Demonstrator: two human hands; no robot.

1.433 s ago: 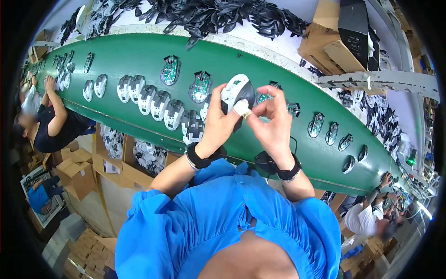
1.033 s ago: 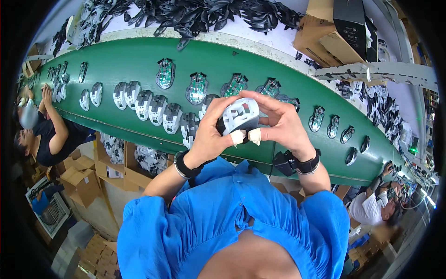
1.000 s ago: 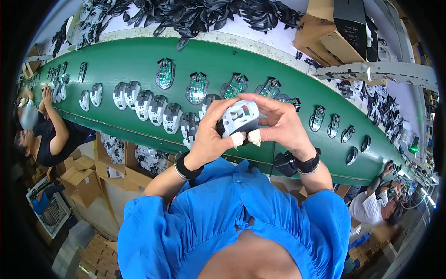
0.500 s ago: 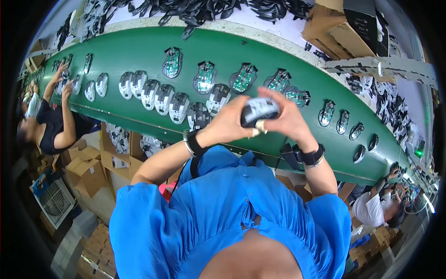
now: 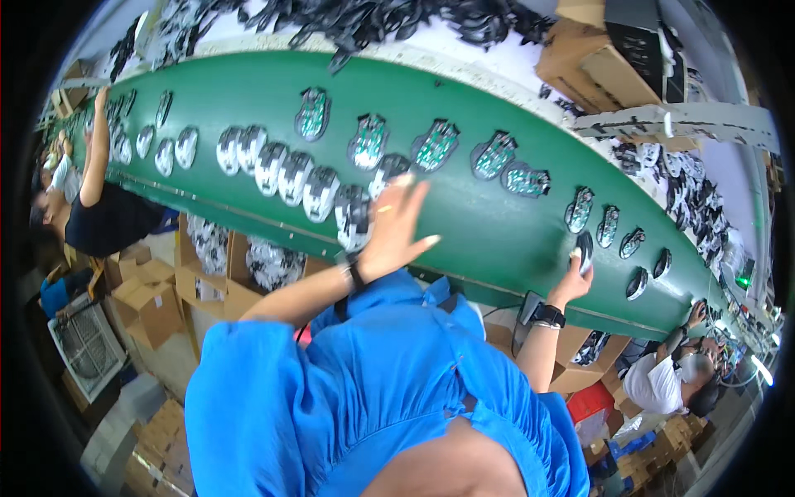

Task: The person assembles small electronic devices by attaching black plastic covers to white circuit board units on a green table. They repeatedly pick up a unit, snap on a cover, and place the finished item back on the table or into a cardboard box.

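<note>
My left hand is over the green conveyor belt, fingers spread and a little blurred. Its fingertips reach a grey-and-black computer mouse, partly hidden by them; whether they touch it I cannot tell. Beside that hand is another grey-and-black mouse shell. Farther right, my right hand grips a dark computer mouse at the belt, close below an open mouse base with a green circuit board. More such bases form a row on the belt's far side.
Grey-and-black mouse shells line the belt to the left. Black plastic parts are heaped on the ledge beyond, near a cardboard box. Below the belt are cardboard boxes of parts. Other people sit at both ends.
Both hands held one mouse together in front of me. They have parted: the right moved right with a mouse, while the left let go and spread its fingers toward the shells.
</note>
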